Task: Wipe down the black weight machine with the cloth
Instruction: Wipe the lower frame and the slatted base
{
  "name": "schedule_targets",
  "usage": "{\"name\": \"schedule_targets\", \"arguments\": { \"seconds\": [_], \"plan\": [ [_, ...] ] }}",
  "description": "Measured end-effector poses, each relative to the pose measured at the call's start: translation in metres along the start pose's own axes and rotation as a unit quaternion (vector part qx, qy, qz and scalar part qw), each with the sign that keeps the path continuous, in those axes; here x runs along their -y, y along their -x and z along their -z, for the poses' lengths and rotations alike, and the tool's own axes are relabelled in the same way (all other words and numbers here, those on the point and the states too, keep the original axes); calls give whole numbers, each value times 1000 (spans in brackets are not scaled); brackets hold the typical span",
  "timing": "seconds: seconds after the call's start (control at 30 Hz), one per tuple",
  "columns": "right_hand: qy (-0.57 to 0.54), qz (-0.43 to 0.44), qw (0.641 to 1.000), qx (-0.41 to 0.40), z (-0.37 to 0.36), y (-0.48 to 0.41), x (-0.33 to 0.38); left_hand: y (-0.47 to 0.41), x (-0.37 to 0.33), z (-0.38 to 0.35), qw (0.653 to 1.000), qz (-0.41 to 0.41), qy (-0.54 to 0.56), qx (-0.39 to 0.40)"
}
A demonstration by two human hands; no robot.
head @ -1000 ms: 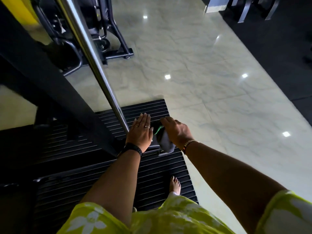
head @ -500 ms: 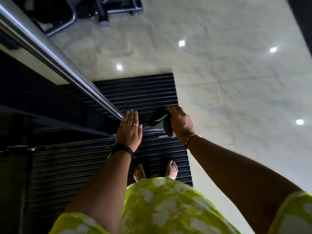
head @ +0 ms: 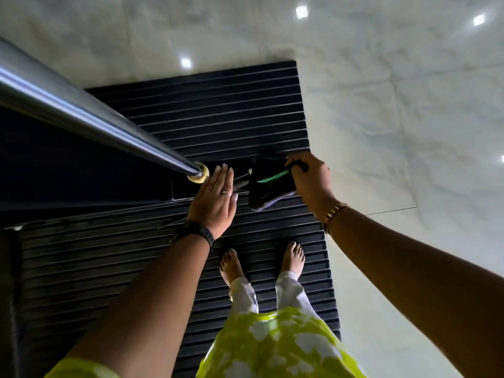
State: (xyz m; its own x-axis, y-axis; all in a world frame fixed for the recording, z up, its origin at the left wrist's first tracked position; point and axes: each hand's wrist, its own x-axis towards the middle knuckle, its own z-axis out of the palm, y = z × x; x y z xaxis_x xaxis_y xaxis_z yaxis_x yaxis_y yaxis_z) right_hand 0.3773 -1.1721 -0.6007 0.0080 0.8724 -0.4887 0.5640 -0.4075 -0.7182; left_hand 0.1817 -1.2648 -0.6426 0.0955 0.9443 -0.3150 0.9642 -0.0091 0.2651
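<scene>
The black weight machine's frame [head: 81, 170] runs across the left, with a shiny steel guide rod [head: 90, 115] slanting down to a pale bushing [head: 198, 175]. My right hand [head: 311, 181] grips a dark cloth [head: 270, 184] with a green stripe and holds it against the black beam just right of the rod's foot. My left hand [head: 216, 200] lies flat with straight fingers on the same beam, beside the rod's base and left of the cloth.
A black ribbed rubber mat [head: 218, 118] lies under the machine, and my bare feet [head: 261, 263] stand on it. Glossy pale marble floor [head: 409, 132] spreads to the right and beyond the mat.
The view has tipped further down, so my feet and the rod's foot now show. My right hand with the cloth has shifted a little right along the beam; the left hand stays flat.
</scene>
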Motion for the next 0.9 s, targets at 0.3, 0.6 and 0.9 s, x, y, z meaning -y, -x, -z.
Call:
{"name": "schedule_targets", "arguments": {
  "seconds": [0.3,0.6,0.9],
  "plan": [
    [-202,-176,963,23,-59,-50,-35,-52,18,-52,998,2,33,-48],
    [-67,-73,972,213,-102,-79,-80,-57,24,-87,996,-21,-37,-79],
    [477,414,754,178,-116,-105,-132,-60,24,-95,994,2,-50,-94]
  ]
}}
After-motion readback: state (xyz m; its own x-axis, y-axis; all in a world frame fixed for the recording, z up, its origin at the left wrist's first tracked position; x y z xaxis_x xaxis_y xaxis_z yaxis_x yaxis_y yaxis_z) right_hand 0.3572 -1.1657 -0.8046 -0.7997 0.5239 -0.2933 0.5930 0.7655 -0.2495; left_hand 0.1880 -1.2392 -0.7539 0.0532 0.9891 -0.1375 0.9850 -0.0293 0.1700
